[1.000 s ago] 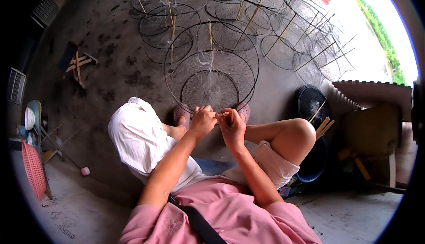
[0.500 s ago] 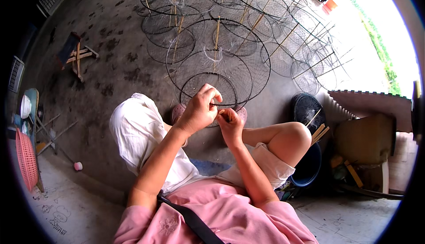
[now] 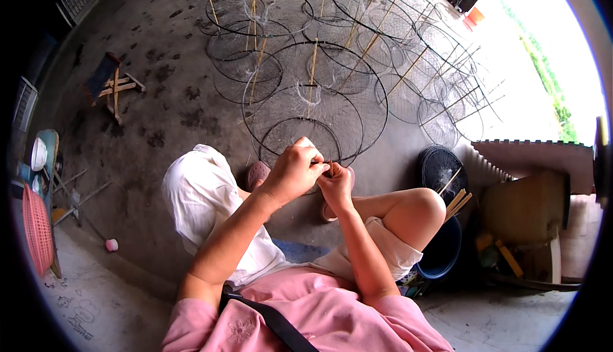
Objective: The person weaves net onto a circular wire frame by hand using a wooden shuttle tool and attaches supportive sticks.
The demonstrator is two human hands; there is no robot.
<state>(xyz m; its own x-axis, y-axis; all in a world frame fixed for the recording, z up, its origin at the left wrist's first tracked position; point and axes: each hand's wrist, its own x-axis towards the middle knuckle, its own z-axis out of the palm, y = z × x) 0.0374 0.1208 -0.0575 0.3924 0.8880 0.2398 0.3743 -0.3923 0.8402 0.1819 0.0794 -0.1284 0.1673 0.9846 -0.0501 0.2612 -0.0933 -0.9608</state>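
Both of my hands meet in front of my knees, at the near end of a hoop net [image 3: 387,106] of dark rings and thin mesh. My left hand [image 3: 294,172] is closed, its thumb and forefinger pinched by the near rim of the smallest ring. Against its fingertips, my right hand [image 3: 337,183] is closed in a pinch too. A small brownish tip shows between its fingers, too small to name. The hands cover that part of the rim. Inside the net, a bamboo stick [image 3: 313,61] stands above a tuft of pale mesh [image 3: 309,99].
Several more hoop nets [image 3: 258,7] with sticks spread over the concrete floor ahead. A folding stool [image 3: 115,87] stands at the left. To my right are a black round container [image 3: 440,168], a blue bucket [image 3: 440,250] and bamboo sticks [image 3: 458,202]. A pink basket [image 3: 37,230] sits far left.
My left hand has moved right and down, and its fingertips now meet those of my right hand. The whole view has shifted slightly, with the nets lower in it.
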